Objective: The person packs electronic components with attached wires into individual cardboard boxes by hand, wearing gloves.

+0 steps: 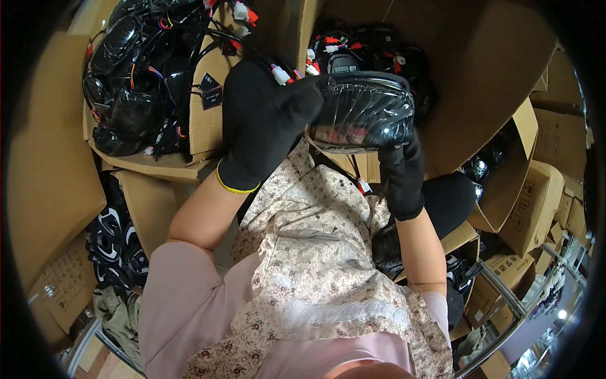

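Between my two hands is a glossy black rounded part wrapped in clear film (366,114), perhaps a vehicle lamp or display. My left hand (268,117), in a black glove with a yellow cuff edge, is closed on the part's left end. At its lower right corner, my right hand (404,174), also black-gloved, grips it from below. White and red connectors (281,74) on wires stick out beside my left fingers. A loose white plug (364,185) hangs beneath the part.
An open carton (473,76) ahead holds several black wired parts (404,60). Another carton at the left is heaped with film-wrapped parts (136,110) and cables. Black-and-white parts (113,243) lie lower left. Stacked boxes (530,199) and a metal rail (502,287) stand at the right.
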A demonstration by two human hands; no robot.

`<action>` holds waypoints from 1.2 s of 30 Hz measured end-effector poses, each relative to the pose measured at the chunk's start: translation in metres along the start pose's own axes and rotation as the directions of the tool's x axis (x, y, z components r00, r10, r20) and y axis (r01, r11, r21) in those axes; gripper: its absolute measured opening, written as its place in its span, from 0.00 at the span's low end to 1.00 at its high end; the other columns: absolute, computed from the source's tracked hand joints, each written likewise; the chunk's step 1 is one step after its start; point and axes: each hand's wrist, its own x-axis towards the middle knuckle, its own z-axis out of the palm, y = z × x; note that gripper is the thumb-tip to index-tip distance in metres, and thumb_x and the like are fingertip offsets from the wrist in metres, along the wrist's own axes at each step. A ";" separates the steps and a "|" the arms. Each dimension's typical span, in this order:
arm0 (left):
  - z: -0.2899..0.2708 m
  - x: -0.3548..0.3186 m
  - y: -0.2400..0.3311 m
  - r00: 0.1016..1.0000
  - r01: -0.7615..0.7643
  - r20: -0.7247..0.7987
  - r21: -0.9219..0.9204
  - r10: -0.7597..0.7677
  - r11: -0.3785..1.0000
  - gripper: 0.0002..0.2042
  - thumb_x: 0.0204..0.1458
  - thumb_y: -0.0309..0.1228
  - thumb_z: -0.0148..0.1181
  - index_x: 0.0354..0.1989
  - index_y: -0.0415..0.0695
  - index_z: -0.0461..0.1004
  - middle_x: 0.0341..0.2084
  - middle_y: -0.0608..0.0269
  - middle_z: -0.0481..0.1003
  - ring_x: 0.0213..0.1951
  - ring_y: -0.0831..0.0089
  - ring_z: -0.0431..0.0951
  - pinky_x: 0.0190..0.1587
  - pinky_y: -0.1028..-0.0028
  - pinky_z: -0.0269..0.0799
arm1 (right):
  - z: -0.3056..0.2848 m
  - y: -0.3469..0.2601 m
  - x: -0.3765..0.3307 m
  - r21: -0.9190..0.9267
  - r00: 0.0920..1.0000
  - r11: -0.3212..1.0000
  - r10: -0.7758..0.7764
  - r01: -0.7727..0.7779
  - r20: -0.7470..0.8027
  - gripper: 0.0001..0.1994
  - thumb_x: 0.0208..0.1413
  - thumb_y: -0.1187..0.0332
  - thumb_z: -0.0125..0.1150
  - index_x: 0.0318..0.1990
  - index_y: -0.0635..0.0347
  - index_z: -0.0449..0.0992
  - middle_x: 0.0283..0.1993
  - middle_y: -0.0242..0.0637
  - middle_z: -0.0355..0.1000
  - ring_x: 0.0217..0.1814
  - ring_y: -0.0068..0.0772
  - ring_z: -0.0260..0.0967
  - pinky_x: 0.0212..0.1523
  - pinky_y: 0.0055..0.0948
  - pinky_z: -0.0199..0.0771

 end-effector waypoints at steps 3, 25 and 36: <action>0.001 -0.002 0.011 0.996 0.072 0.059 -0.068 -0.068 0.995 0.18 0.59 0.32 0.58 0.55 0.36 0.70 0.40 0.66 0.76 0.40 0.83 0.71 0.45 0.78 0.68 | 0.003 -0.002 -0.003 -0.014 1.000 1.000 0.007 -0.007 -0.022 0.21 0.61 0.64 0.60 0.58 0.62 0.67 0.56 0.32 0.69 0.55 0.22 0.64 0.58 0.29 0.64; 0.004 -0.003 -0.019 0.997 -0.028 0.061 -0.197 0.040 0.980 0.25 0.57 0.42 0.62 0.54 0.34 0.68 0.46 0.61 0.76 0.48 0.75 0.74 0.55 0.73 0.67 | 0.036 -0.037 0.025 0.053 0.972 0.989 -0.128 0.141 -0.197 0.08 0.59 0.72 0.59 0.45 0.63 0.73 0.40 0.29 0.73 0.41 0.17 0.67 0.46 0.21 0.68; 0.004 0.016 0.032 0.965 -0.216 0.251 0.608 0.073 0.764 0.23 0.50 0.42 0.68 0.49 0.40 0.75 0.37 0.62 0.71 0.41 0.72 0.73 0.43 0.73 0.70 | 0.020 -0.034 0.031 -0.445 0.868 0.763 -0.490 0.469 0.074 0.12 0.49 0.71 0.65 0.41 0.62 0.78 0.39 0.38 0.73 0.43 0.34 0.70 0.44 0.31 0.70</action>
